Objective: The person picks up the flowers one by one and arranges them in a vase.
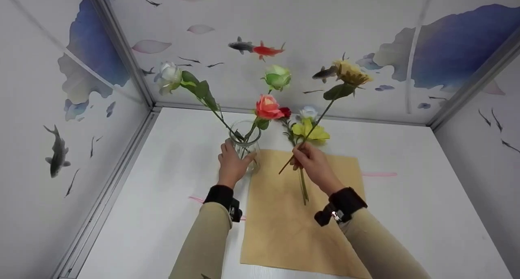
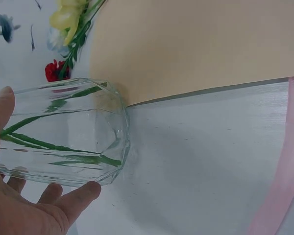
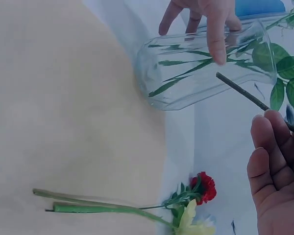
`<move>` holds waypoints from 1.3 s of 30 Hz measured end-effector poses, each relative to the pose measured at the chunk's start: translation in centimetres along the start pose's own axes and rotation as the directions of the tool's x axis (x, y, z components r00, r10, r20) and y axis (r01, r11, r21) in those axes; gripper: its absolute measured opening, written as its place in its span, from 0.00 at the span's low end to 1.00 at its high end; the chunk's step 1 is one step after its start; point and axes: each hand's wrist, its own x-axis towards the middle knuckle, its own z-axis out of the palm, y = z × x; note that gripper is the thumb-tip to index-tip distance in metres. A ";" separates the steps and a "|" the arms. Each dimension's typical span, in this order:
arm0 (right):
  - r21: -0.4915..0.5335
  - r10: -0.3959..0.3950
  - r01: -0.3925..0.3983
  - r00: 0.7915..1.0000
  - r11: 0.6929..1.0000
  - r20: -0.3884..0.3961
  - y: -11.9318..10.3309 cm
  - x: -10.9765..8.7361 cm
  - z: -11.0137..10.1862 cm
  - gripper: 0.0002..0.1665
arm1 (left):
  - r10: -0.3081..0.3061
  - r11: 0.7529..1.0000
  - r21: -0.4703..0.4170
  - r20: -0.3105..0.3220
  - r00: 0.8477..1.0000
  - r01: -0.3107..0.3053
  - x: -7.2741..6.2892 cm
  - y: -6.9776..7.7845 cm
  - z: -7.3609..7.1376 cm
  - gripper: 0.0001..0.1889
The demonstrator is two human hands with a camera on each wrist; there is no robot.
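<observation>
**Ochre flower held right of glass vase**

Left hand grips the vase; right hand pinches the flower's stem. White rose and coral rose stand in the vase; yellow flower lies right of it.

The head view looks forward and down across the desk — both wrist views, closer and turned sideways, share the glass jar.

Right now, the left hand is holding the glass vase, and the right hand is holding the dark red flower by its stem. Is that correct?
Not quite: the flower is wrong. The head view shows the right hand holding the golden-yellow flower by its stem. The left hand is indeed holding the glass vase.
</observation>
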 end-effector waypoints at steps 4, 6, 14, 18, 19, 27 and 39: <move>0.000 -0.054 0.054 0.999 0.999 -0.008 -1.1 0.3 0.4 0.13 | -0.009 1.000 -0.008 0.004 1.000 0.009 0.0 0.0 0.0 0.51; -0.003 -0.077 0.077 0.997 0.997 -0.008 -1.6 0.4 0.6 0.13 | -0.007 1.000 -0.010 0.004 1.000 0.007 0.0 0.0 0.0 0.51; -0.020 -0.124 0.124 0.992 0.992 0.015 -3.5 0.7 0.9 0.12 | -0.001 1.000 -0.007 0.002 1.000 0.001 0.0 0.0 0.0 0.51; -0.071 -0.148 0.150 0.988 0.986 0.030 -4.6 0.9 1.1 0.12 | 0.001 1.000 -0.011 0.005 1.000 -0.001 -0.1 -0.1 -0.1 0.51; -0.083 -0.155 0.157 0.987 0.984 0.032 -4.9 1.0 1.2 0.12 | 0.002 1.000 -0.009 0.006 1.000 -0.002 -0.1 -0.1 -0.1 0.51; -0.138 -0.198 0.200 0.980 0.970 0.032 -6.9 1.9 2.2 0.12 | 0.009 1.000 -0.003 -0.008 1.000 -0.009 -0.3 0.1 0.0 0.51; -0.214 -0.239 0.245 0.969 0.946 0.053 -9.9 3.4 3.1 0.13 | 0.001 1.000 0.025 -0.014 1.000 -0.001 -0.2 0.2 -0.1 0.50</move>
